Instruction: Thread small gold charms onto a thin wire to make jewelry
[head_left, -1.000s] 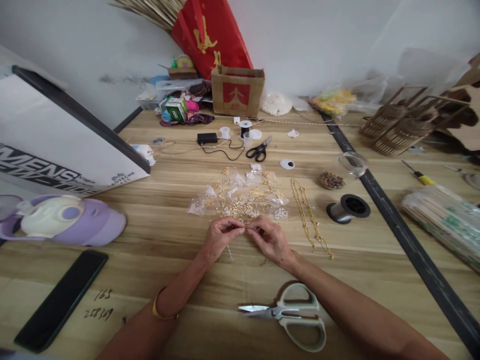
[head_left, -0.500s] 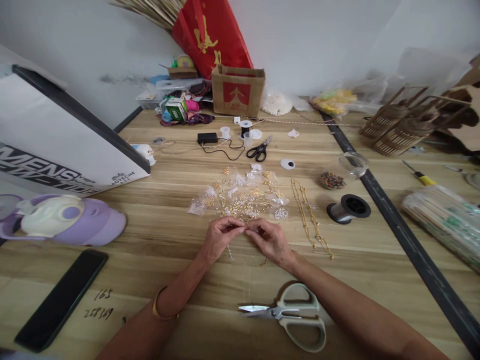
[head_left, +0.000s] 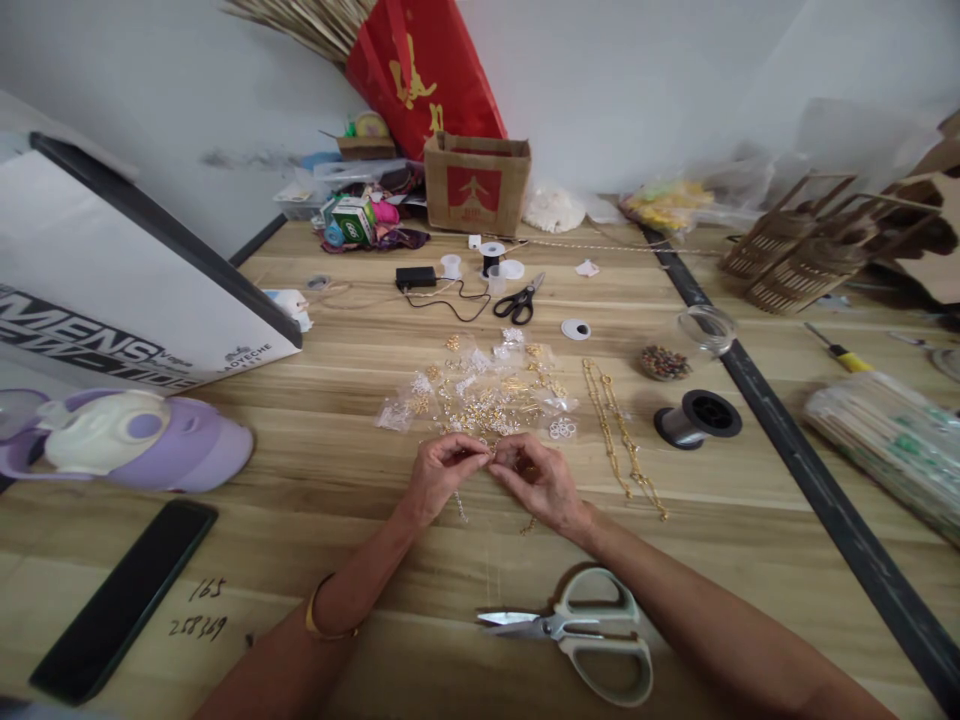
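My left hand (head_left: 448,480) and my right hand (head_left: 541,486) meet fingertip to fingertip over the wooden table, both pinching. A thin silvery chain (head_left: 461,508) hangs below my left hand. Under my right hand a short gold chain end (head_left: 529,525) shows; whatever lies between the right fingertips is too small to make out. Just beyond the fingers spreads a pile of small gold and silver jewelry findings (head_left: 487,405), some in little clear bags. Light-handled scissors (head_left: 600,628) lie partly open between my forearms.
To the right lie gold chains (head_left: 616,430), a wire spool (head_left: 696,418) and a jar of beads (head_left: 666,361). Black scissors (head_left: 519,298) rest behind the pile. On the left are a phone (head_left: 124,600), a purple bottle (head_left: 187,440) and a white box (head_left: 150,280).
My right fingers have shifted slightly, the index finger arching up more at the pinch. My left hand stays nearly still, and the things on the table are unmoved.
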